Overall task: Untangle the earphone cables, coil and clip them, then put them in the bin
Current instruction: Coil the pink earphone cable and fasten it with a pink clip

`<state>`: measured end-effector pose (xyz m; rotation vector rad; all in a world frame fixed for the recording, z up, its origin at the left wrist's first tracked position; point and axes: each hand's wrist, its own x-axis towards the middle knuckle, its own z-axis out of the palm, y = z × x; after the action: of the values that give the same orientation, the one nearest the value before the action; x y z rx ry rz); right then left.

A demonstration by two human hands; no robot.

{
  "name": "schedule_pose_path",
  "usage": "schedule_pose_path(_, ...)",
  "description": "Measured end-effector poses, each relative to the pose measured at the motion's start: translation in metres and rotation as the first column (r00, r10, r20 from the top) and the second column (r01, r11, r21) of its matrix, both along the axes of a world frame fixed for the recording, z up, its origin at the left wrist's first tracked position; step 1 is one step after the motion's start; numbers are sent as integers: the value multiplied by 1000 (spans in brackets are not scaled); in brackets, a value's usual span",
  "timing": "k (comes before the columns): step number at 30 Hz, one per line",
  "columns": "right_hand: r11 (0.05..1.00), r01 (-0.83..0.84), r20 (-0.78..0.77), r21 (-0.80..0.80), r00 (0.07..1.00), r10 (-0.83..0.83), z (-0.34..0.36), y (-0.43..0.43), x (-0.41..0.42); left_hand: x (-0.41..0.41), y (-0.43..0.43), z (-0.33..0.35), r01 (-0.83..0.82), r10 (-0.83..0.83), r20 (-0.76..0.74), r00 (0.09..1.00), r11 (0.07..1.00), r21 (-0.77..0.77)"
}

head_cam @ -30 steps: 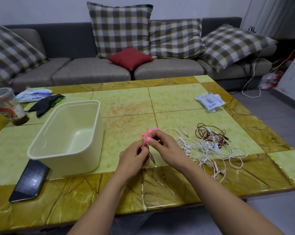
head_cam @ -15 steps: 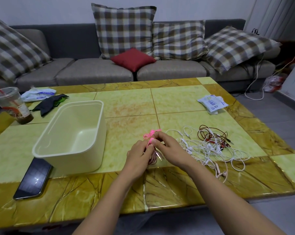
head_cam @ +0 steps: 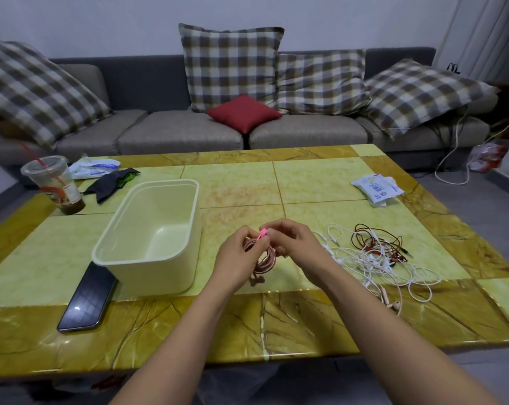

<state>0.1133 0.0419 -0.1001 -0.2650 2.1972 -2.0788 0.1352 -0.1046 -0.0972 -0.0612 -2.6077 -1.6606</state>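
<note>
Nearest the person, above the front part of the worktop (head_cam: 305,325), both hands are raised around one pink coil (head_cam: 265,262). The left hand (head_cam: 235,258) has its grip curled round the loops and holds them together. The right hand (head_cam: 297,244) pinches a bright pink clip (head_cam: 262,234) at the top of the coil. The fingers cover the clip, so it cannot be told whether it is fastened round the strands. This first cable looks untangled and wound, with clipping under way or just finishing, and dropping it in is what is left for it. To the left a phone (head_cam: 86,296) lies near the front edge. Touching its far end, the bin (head_cam: 159,276) stands open with nothing inside, so no cable has been put away. To the right, a white tangle (head_cam: 373,263) lies on the worktop, and a red cable (head_cam: 376,239) at its far side is mixed into it; neither hand touches them. Judged from that, most of the job remains: separate those cables, coil and clip each, then bin them all. A cup (head_cam: 54,182) stands at the far left.
</note>
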Motion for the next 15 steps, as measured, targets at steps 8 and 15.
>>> schedule_pose_path(8, 967, -230, 85, -113, 967, 240, 27, -42, 2, -5, -45, 47, -238, 263, -62, 963, 934, 266)
schedule_pose_path(15, 968, -230, 186, 99, 960, 209, 31, -101, -4, -31, -121, 52, -427, 428, 24, 903, 903, -47)
